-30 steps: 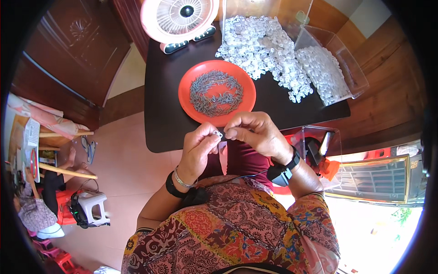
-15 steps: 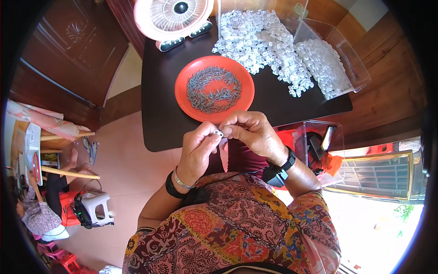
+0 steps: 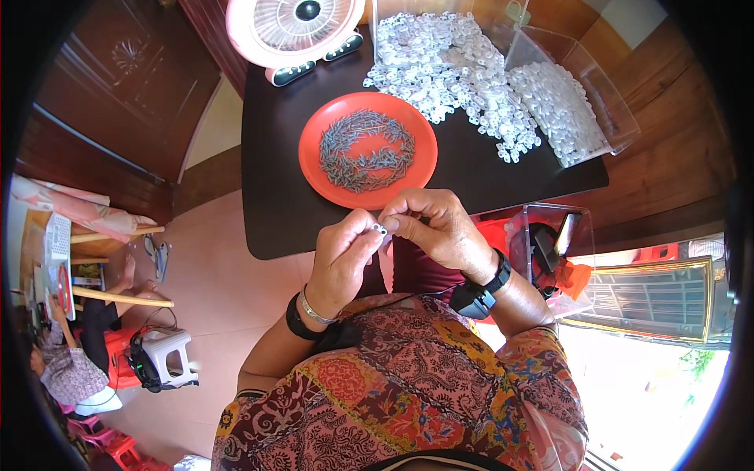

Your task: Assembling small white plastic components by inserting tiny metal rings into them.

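Just past the table's near edge, my left hand point(image 3: 339, 263) pinches a small white plastic clip point(image 3: 380, 229) with dark holes between thumb and fingers. My right hand point(image 3: 440, 231) meets it there, thumb and forefinger pressed together at the clip's side; whatever they grip is too small to make out. Beyond both hands, a round red plate point(image 3: 309, 153) rests on the dark table point(image 3: 275, 188). Many small grey screws point(image 3: 342, 173) lie in it, spread roughly in a ring. At the back right is a heap of white plastic clips point(image 3: 448, 74) like the one in my hand.
A clear bin point(image 3: 624, 129) of white pieces lies tilted at the table's right. The pink fan point(image 3: 294, 35) stands at the back left. Below the table's right side sits a clear box point(image 3: 581, 235) with dark and orange things. Another person point(image 3: 75, 377) is at far left, near a grey stool point(image 3: 169, 357).
Both hands stay together at nearly the same spot. The clip has turned slightly between my fingers, its dark holes showing more plainly. The whole view has shifted a little.
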A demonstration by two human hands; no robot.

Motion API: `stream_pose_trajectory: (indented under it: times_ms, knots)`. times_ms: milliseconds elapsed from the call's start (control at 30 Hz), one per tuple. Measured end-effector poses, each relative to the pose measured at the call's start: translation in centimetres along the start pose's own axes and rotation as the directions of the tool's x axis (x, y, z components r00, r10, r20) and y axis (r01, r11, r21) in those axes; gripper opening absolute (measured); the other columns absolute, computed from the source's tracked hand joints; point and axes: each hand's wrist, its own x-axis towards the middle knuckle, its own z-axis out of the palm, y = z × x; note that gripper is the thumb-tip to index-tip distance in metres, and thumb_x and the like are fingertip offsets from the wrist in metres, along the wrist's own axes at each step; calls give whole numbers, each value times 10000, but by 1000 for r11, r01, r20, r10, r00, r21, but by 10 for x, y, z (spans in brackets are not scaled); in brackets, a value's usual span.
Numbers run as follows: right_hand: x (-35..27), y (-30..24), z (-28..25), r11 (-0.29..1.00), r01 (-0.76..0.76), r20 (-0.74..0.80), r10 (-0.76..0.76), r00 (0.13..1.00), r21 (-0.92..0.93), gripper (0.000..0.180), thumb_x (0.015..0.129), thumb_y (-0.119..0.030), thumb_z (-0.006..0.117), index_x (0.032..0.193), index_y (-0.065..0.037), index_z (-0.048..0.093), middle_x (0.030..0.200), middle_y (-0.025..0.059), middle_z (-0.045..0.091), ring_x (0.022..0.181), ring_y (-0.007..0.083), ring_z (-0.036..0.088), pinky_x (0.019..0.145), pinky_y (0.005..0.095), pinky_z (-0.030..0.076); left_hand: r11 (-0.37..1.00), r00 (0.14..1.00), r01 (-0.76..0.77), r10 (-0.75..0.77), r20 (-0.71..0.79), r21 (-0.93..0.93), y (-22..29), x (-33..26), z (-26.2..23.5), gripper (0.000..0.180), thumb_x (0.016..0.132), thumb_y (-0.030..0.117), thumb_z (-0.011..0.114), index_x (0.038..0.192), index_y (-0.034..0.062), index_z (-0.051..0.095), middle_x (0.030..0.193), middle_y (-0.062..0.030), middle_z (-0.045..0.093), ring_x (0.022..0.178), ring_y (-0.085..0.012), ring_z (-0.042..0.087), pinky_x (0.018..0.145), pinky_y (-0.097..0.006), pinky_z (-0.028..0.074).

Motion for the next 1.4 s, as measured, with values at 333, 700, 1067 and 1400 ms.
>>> stream_pose_trajectory:
  times_ms: [333, 700, 1067, 1400]
  knots:
    - [-2, 0, -2, 998, 37, -11, -38, 999, -58, 63, 890, -51, 609, 886, 8, 630, 774, 41, 642, 723, 90, 597, 648, 251, 484, 999, 1000, -21, 21, -7, 30, 0, 1, 1, 152, 878, 79, 516, 754, -5, 495, 577, -10, 462, 535, -53, 384, 486, -246, 338]
    - [-2, 0, -2, 990, 69, -45, -75, 996, -122, 39, 860, -46, 620, 865, -9, 630, 743, 69, 642, 668, 138, 626, 599, 280, 485, 994, 998, -57, 56, 7, 98, -1, 1, 2, 154, 885, 100, 516, 775, -7, 507, 572, -35, 451, 519, -82, 389, 488, -266, 347]
    - [-3, 2, -2, 991, 71, -46, -77, 996, -111, 50, 865, -46, 615, 870, 2, 627, 738, 75, 635, 675, 123, 610, 600, 275, 475, 995, 999, -32, 32, 4, 93, -1, 1, 0, 161, 882, 105, 516, 768, -9, 510, 574, -38, 465, 517, -83, 393, 486, -266, 344]
    - [-3, -2, -6, 941, 116, 11, -118, 993, -318, 45, 863, -43, 604, 838, -9, 618, 729, 59, 613, 662, 138, 596, 604, 272, 469, 986, 997, -69, 66, 27, 154, -3, 0, 2, 148, 884, 99, 513, 787, -13, 516, 581, -81, 463, 516, -131, 404, 500, -293, 359]
